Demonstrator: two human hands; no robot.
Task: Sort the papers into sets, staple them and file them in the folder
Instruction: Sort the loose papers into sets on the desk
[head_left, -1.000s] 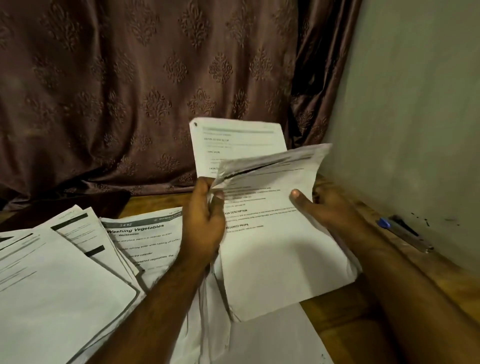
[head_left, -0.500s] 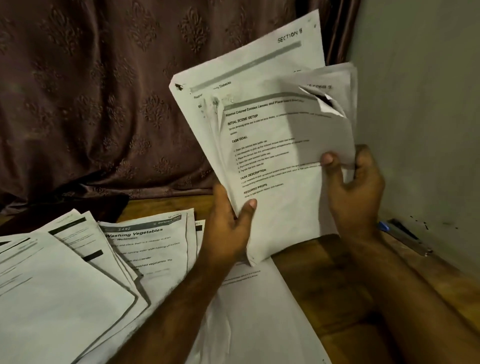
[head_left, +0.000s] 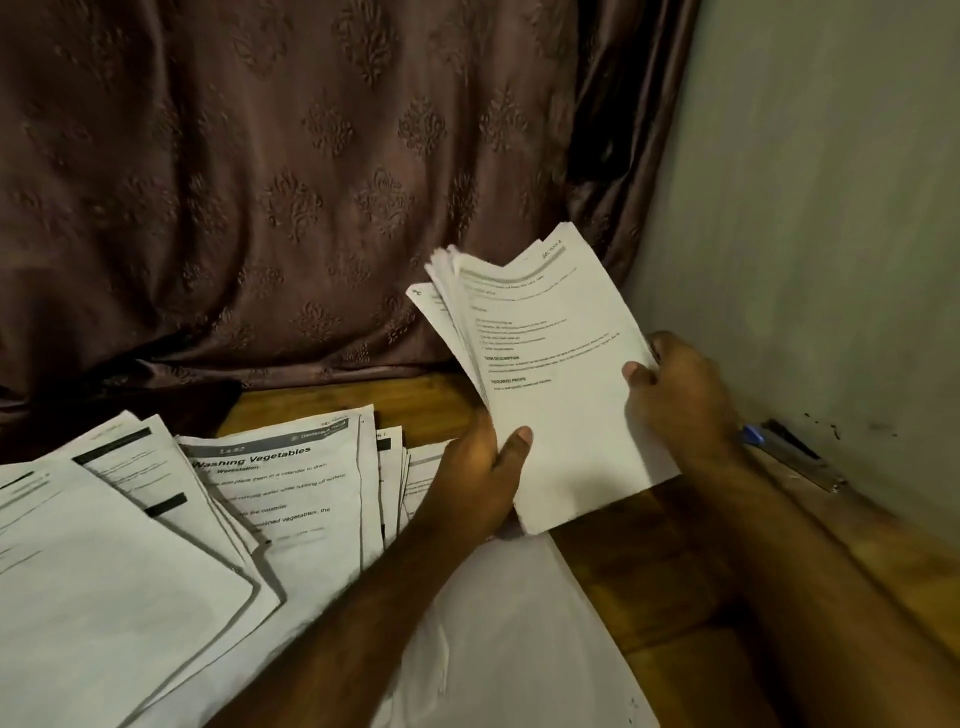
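Head view: both hands hold a sheaf of printed papers (head_left: 556, 384) tilted up above the wooden table (head_left: 644, 577). The left hand (head_left: 480, 480) grips the sheaf's lower left edge, thumb laid across the front sheet and fingers curled behind it. The right hand (head_left: 680, 395) pinches the right edge, thumb on the face of the top page, the other fingers wrapped round the back. The upper left corners of the sheets fan apart slightly. To the left, more papers lie spread in overlapping piles on the table, one headed "Washing Vegetables" (head_left: 291, 499); a blank sheet (head_left: 509, 639) lies under the left forearm. A stapler (head_left: 795, 457) with a blue end rests by the grey wall (head_left: 831, 234), just beyond the right wrist. A brown patterned curtain (head_left: 270, 182) hangs behind.
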